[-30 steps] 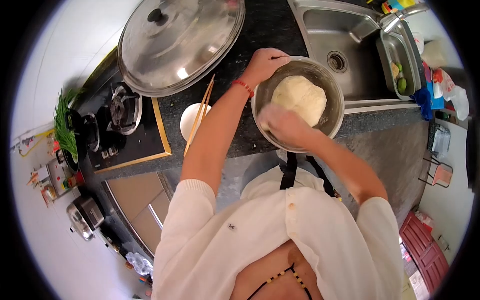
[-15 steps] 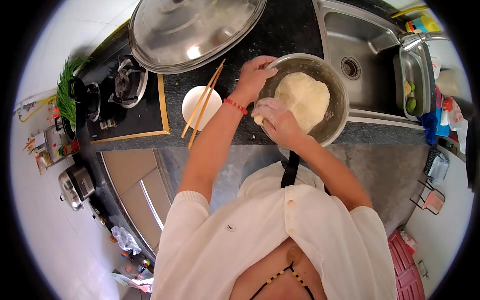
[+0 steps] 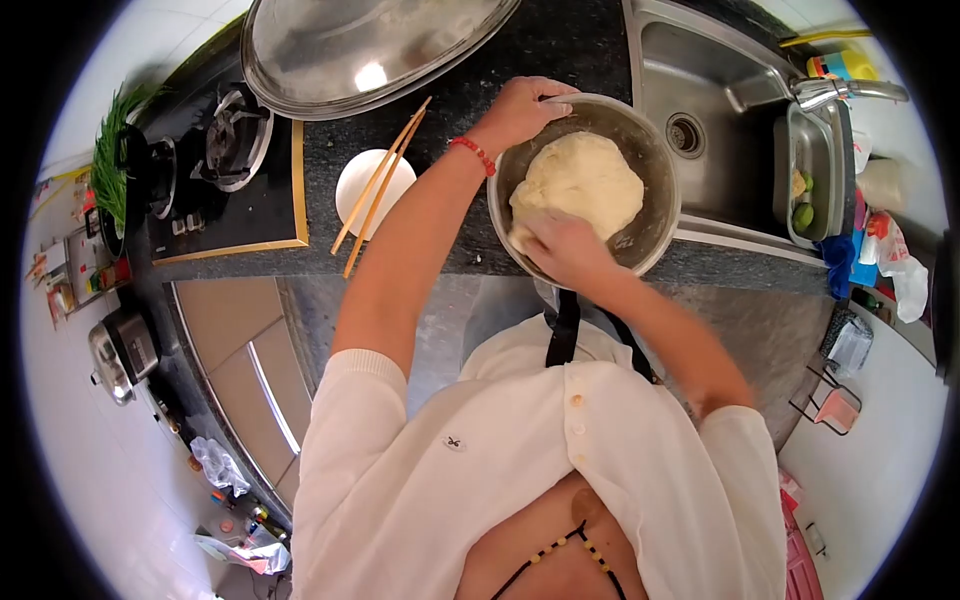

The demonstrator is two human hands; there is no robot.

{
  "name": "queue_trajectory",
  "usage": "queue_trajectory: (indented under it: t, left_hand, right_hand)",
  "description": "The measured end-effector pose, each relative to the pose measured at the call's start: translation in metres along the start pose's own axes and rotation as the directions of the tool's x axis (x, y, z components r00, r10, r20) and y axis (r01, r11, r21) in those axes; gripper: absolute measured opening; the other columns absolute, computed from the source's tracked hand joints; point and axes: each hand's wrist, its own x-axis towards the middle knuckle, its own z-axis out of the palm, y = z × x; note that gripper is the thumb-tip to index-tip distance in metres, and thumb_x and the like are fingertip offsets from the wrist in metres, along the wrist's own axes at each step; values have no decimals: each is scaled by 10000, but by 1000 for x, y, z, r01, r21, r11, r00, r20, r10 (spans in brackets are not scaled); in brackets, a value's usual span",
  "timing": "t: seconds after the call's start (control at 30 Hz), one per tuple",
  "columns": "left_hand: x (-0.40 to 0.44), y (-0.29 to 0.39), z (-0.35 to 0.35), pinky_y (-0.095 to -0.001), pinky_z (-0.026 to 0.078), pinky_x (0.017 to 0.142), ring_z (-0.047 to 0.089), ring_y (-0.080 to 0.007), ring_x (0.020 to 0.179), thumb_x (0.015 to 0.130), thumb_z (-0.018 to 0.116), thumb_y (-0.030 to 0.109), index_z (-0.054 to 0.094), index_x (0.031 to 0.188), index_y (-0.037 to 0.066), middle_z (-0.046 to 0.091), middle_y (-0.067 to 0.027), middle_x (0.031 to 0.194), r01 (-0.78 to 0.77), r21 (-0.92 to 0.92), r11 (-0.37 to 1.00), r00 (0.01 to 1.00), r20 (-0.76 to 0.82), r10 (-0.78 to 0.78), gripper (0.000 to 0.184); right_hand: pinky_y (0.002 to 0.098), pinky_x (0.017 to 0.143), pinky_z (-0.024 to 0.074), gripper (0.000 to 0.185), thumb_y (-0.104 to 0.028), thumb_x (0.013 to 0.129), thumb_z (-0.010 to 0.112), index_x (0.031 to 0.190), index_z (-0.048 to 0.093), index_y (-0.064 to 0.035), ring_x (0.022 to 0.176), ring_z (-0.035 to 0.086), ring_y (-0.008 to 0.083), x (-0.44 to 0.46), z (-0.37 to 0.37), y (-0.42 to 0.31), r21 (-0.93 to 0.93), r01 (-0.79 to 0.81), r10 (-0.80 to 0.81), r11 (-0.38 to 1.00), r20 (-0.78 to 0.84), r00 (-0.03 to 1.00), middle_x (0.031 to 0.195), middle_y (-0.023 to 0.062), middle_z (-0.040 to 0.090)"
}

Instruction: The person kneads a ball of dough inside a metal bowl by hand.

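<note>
A large ball of pale dough [image 3: 588, 180] lies in a metal bowl [image 3: 660, 215] near the counter's front edge. My left hand [image 3: 522, 110] grips the bowl's rim at its upper left, fingers closed over the edge. Down at the dough's lower left side, my right hand [image 3: 566, 245] has its fingers curled into the dough; the fingertips are partly hidden and slightly blurred. Left of the bowl, a pair of wooden chopsticks [image 3: 385, 185] rests across a white bowl [image 3: 358, 180].
A big metal lid [image 3: 370, 45] lies at the back of the counter. To the right is a steel sink [image 3: 700, 185] with a faucet [image 3: 850, 90] and a small basin [image 3: 805, 170] inside. A gas stove [image 3: 230, 220] is at the left.
My right hand has moved from the bowl's left rim down onto the dough, which now sits farther left in the bowl. My left hand still holds the rim. The whole view has shifted slightly.
</note>
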Motion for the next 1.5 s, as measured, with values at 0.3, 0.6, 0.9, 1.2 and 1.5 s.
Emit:
queue_trajectory:
  t: [0.3,0.6,0.9,1.2,1.5]
  left_hand:
    - [-6,-9,-1,-298,490,821,634,-217,928,830,613,81,642,1097,35,654,-126,1029,-272,286,919,952,-60,301,272]
    - [-23,-17,9,-396,481,778,605,-324,898,825,563,90,652,1035,54,643,-139,936,-262,367,892,885,-276,374,232]
    - [-65,20,31,-429,420,910,496,-396,1099,830,590,219,525,1257,92,510,-206,1234,-180,777,604,888,-136,439,451]
    - [-105,12,95,-567,254,997,337,-429,1191,731,670,409,480,1279,63,412,-225,1275,-258,575,776,955,30,295,675]
    - [-120,32,79,-489,387,896,437,-352,1075,737,674,423,553,1176,69,488,-175,1144,-23,677,736,990,-86,110,577]
  right_hand:
    - [436,724,472,129,-108,776,547,874,629,-84,795,594,323,-29,-23,14,-65,-110,122,992,229,966,820,135,630]
    - [408,669,505,142,-161,703,620,746,690,-46,811,652,306,-31,-26,5,-629,-167,437,759,303,847,794,144,669]
    - [425,750,490,234,-173,765,591,938,627,-19,886,601,343,-42,-75,5,-273,-286,286,918,-40,957,924,192,615]
    - [331,779,462,212,-147,695,579,892,608,-74,869,556,214,83,-83,52,-533,564,-543,630,216,811,976,63,587]
    - [346,815,451,154,-142,746,561,813,686,-80,1014,504,235,4,-88,81,-810,189,33,554,249,968,994,63,579]
